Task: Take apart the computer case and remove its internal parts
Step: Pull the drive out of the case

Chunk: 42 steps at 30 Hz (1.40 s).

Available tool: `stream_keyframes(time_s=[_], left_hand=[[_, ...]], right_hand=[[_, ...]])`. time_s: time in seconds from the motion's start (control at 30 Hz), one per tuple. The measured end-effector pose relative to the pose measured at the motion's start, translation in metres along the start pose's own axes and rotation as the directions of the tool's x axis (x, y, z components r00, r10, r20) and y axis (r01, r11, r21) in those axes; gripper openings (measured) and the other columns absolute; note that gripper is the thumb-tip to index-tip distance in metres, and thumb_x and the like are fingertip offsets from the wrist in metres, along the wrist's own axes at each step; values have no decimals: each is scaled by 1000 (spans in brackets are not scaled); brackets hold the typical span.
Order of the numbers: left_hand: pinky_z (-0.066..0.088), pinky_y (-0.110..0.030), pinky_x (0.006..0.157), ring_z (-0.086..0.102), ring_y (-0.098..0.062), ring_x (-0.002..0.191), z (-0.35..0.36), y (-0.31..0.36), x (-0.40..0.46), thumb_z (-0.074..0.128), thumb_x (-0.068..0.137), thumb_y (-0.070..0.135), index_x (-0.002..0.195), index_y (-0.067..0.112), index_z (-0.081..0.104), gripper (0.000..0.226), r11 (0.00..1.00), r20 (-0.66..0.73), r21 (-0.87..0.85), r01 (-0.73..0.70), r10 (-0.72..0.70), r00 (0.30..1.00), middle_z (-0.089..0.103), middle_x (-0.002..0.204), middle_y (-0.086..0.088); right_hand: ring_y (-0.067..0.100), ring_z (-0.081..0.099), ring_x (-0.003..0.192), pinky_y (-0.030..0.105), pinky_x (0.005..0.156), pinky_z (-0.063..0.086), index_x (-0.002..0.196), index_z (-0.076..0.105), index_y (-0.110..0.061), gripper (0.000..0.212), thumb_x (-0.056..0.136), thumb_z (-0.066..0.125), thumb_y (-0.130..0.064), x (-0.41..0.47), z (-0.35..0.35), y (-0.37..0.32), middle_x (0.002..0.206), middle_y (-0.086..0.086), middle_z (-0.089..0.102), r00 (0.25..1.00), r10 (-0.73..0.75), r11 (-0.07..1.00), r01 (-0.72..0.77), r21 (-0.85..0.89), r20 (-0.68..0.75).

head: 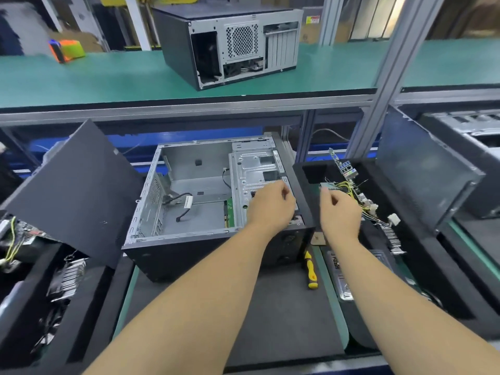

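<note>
- While I look down from the head camera, the open computer case (211,201) lies on its side on a dark mat at the middle of the table (127,296), its side panel off and the bare metal interior facing up.
- My left hand (272,205) reaches over the case's drive cage (254,180) at the right end of the interior; the fingers are loosely curled and I cannot tell whether they hold anything.
- My right hand (339,212) hovers just right of the case, over a black foam tray (378,239); its thumb and fingers are bent close together, and I cannot make out anything pinched between them.
- Inside the case, a short black cable with a white label (184,201) lies on the floor, and a strip of green circuit board (229,215) shows beside the drive cage.
- On the right tray, a removed board with yellow wires and white connectors (359,196) rests beyond my right hand.
- A yellow-and-black screwdriver (311,269) lies on the mat between the case and the right tray.
- A black side panel (78,190) leans tilted to the left of the case, above another tray of parts.
- On the green shelf above, a second computer case (230,44) stands closed, its rear facing me.
</note>
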State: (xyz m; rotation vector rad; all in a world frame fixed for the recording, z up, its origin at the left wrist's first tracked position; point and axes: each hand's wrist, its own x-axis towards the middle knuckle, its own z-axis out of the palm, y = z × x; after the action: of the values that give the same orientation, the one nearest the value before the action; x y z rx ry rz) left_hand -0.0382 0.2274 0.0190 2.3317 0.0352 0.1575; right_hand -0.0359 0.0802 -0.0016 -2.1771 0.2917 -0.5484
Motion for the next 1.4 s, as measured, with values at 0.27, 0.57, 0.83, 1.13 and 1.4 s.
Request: stream_keyframes(time_s=[0.27, 0.57, 0.83, 1.13, 1.4], left_hand=[[47, -40, 87, 49, -20, 100, 15, -21, -8, 48, 95, 28, 106, 25, 66, 21, 917, 60, 363, -167, 155, 986, 61, 108, 4], [45, -44, 89, 49, -21, 101, 13, -13, -7, 51, 90, 18, 95, 28, 61, 15, 955, 88, 290, -68, 44, 995, 61, 101, 6], [49, -39, 84, 51, -20, 102, 12, -11, -16, 50, 92, 16, 96, 27, 67, 20, 976, 7, 219, -9, 8, 1000, 63, 98, 9], [42, -42, 92, 49, -27, 112, -32, -40, -8, 49, 97, 20, 114, 18, 64, 23, 914, -129, 381, 136, -93, 987, 60, 116, -5], [44, -44, 86, 56, -34, 108, -45, -67, -6, 38, 103, 22, 127, 14, 46, 27, 916, -45, 246, 316, -315, 948, 48, 130, -9]], right_hand=[[23, 55, 79, 31, 73, 43, 90, 69, -14, 16, 94, 63, -28, -18, -23, 121, 89, 6, 71, 941, 273, 933, -208, -294, 201], [25, 56, 78, 32, 70, 41, 91, 71, -11, 25, 96, 61, -34, -26, -27, 151, 87, 7, 71, 900, 342, 910, -245, -335, 271], [22, 59, 79, 32, 71, 47, 90, 70, -14, 23, 97, 55, -31, -39, -8, 117, 84, 2, 70, 905, 242, 951, -150, -271, 349], [22, 56, 69, 25, 53, 40, 94, 66, -20, 25, 84, 49, -5, -53, 23, 65, 83, 2, 63, 875, 193, 977, -133, -164, 444], [25, 64, 95, 44, 86, 54, 110, 70, -13, 27, 100, 45, -8, -16, 20, 37, 102, 2, 69, 904, 260, 939, -318, 129, 341]])
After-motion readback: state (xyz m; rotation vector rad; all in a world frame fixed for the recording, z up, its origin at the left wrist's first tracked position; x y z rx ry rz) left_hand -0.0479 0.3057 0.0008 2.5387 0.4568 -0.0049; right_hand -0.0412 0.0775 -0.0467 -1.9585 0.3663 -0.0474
